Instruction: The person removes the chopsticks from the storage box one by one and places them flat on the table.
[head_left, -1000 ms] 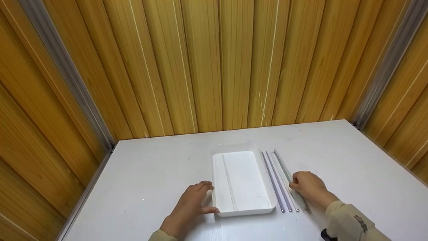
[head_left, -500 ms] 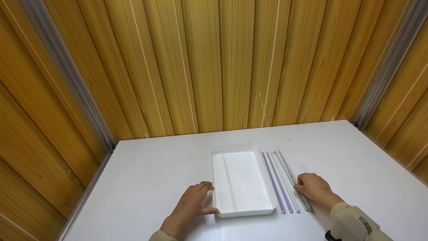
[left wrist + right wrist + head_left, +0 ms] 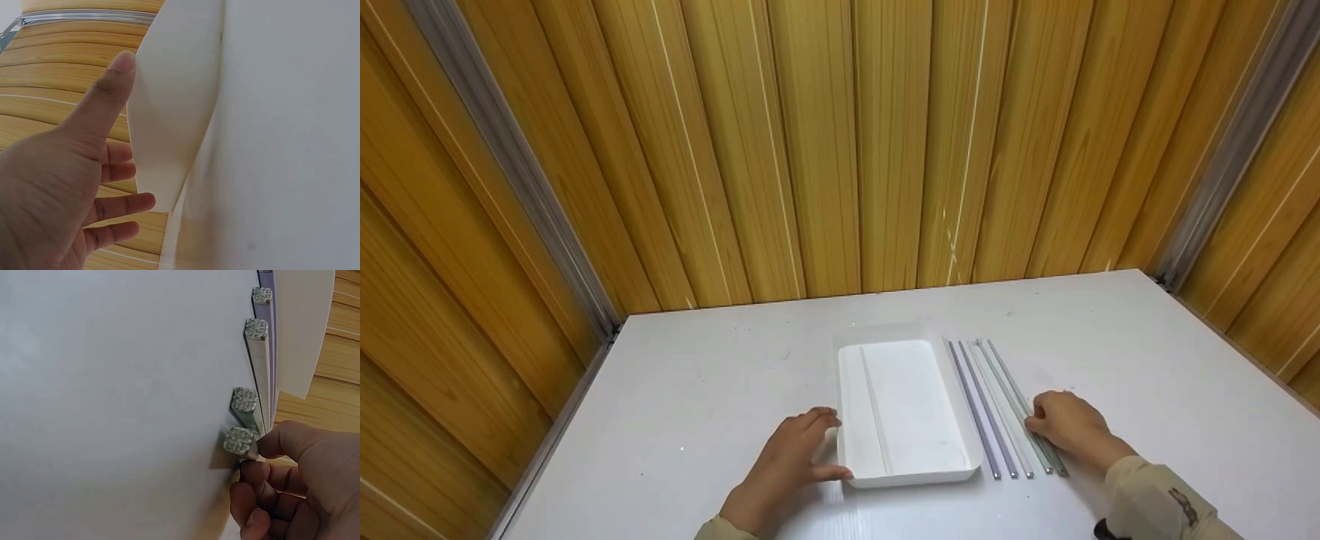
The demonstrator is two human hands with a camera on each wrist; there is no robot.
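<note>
My right hand (image 3: 1069, 424) pinches the outermost green chopstick (image 3: 239, 440) between thumb and curled fingers, with its patterned silver end facing the right wrist camera. Close beside it lies a second green chopstick (image 3: 1006, 379), then a white chopstick (image 3: 1020, 452). Two purple chopsticks (image 3: 988, 442) come nearest the tray. All run lengthwise, side by side, to the right of a shallow white tray (image 3: 915, 478) with a long divider. My left hand (image 3: 791, 454) rests against the tray's near left corner, fingers loosely extended and thumb touching the rim in the left wrist view.
The white table (image 3: 720, 367) carries the tray and chopsticks. Wood-patterned panels (image 3: 825, 150) stand behind it and at both sides, with grey metal posts (image 3: 536, 180) at the corners.
My right hand has shifted slightly right, drawing the outermost green chopstick apart from its neighbour, so both near ends now show separately. The left hand and tray stay put.
</note>
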